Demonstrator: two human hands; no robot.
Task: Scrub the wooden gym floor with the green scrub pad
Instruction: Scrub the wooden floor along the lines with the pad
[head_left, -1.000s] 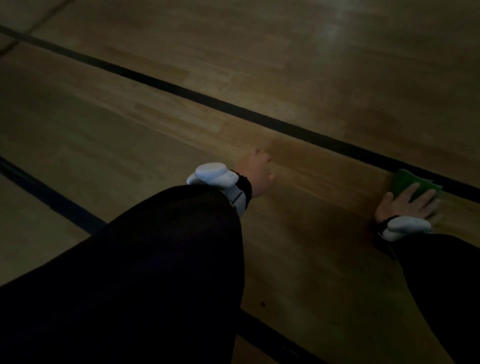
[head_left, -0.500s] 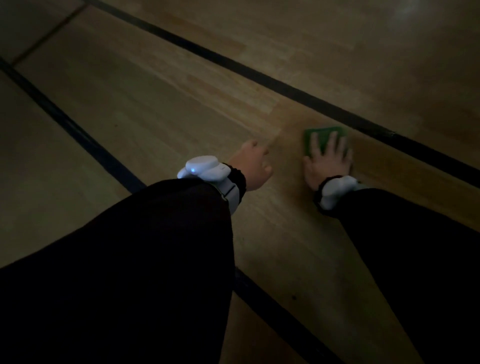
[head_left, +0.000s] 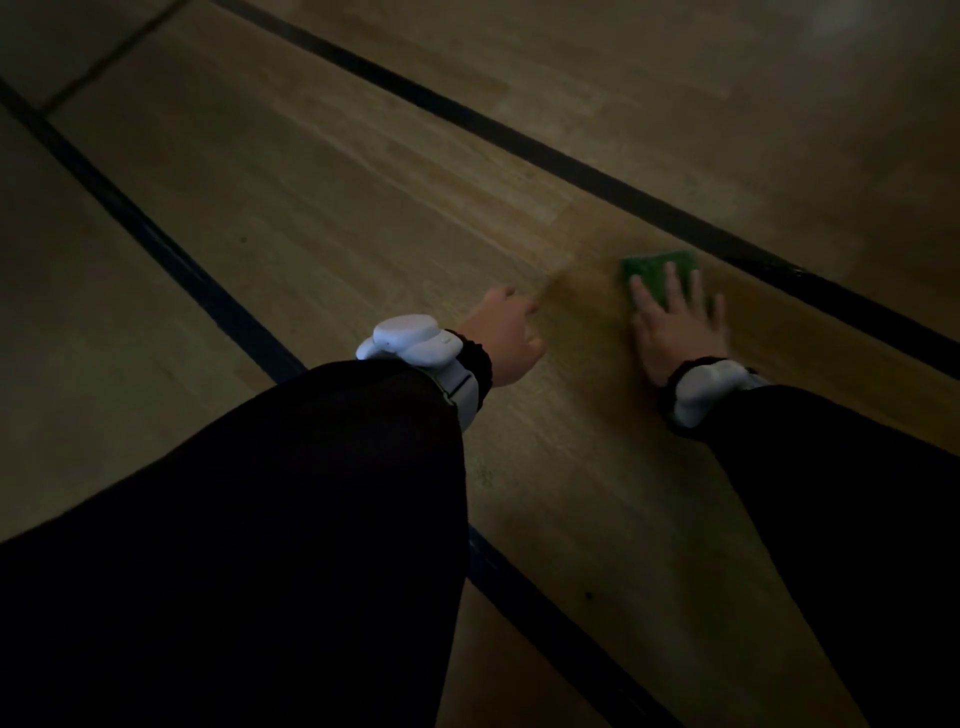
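The green scrub pad (head_left: 649, 270) lies flat on the wooden gym floor (head_left: 363, 218), close to a dark painted line. My right hand (head_left: 672, 325) presses down on it with straight, spread fingers that cover its near half. My left hand (head_left: 506, 338) rests on the floor to the left of the pad, about a hand's width away; its fingers are partly hidden behind the wrist. Both wrists carry white bands over black sleeves.
Two dark painted lines cross the floor diagonally, one (head_left: 571, 166) just beyond the pad and one (head_left: 171, 260) on the near left running under my left arm. The scene is dim.
From a second ago my right hand slid the pad leftwards, toward my left hand, then a little away to the right again. My left hand stayed planted.
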